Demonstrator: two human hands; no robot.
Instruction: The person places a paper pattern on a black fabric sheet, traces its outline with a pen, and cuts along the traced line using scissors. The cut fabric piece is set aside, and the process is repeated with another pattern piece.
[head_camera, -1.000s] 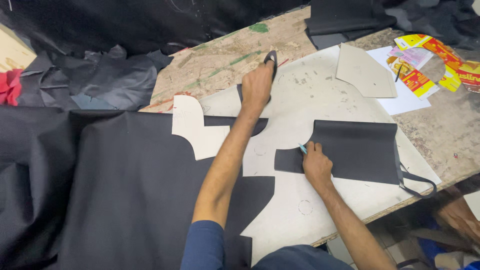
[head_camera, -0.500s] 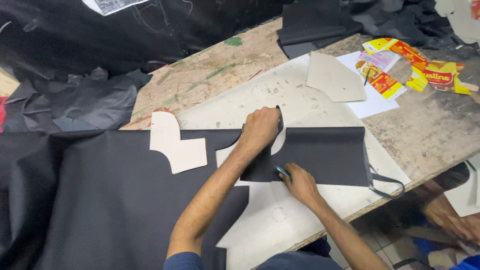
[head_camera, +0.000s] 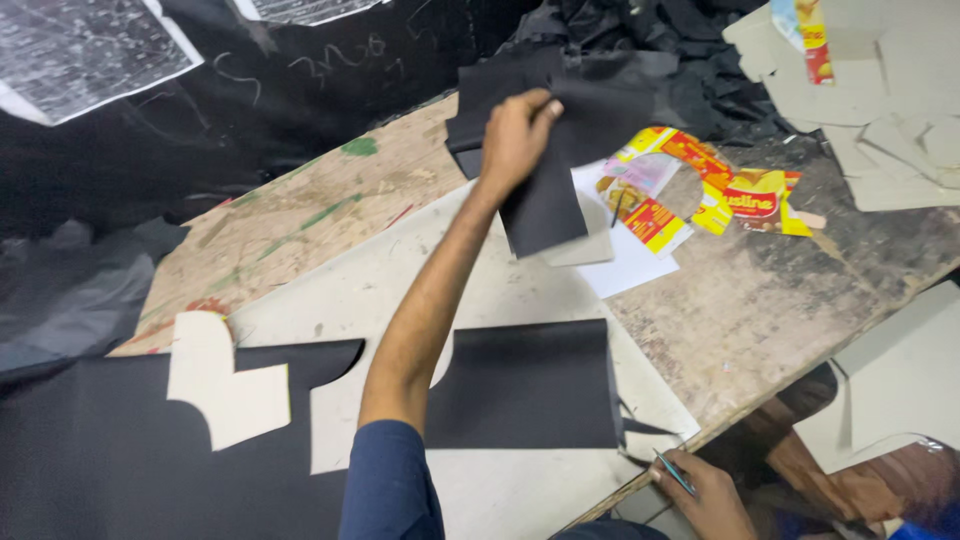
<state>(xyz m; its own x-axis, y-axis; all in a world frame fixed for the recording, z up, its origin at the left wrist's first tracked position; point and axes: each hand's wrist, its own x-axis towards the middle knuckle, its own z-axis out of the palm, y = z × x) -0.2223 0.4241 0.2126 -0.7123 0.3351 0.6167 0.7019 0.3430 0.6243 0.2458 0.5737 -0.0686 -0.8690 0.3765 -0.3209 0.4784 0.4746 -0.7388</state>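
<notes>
Right hand (head_camera: 702, 492) half cut off, thin tool (head_camera: 676, 472) indistinct

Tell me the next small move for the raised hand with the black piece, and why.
Probably lower the cut black piece onto the black stack at the table's far edge. The left hand holds it by its top edge right beside that stack, while the right hand waits at the near edge with a thin tool.

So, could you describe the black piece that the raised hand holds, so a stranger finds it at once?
Start at the long wooden worktable and go to its far end, beside the bright yellow and red wrappers. There the left hand lifts a cut black sheet above the table. Unlike the other black sheet, it hangs in the air.
</notes>
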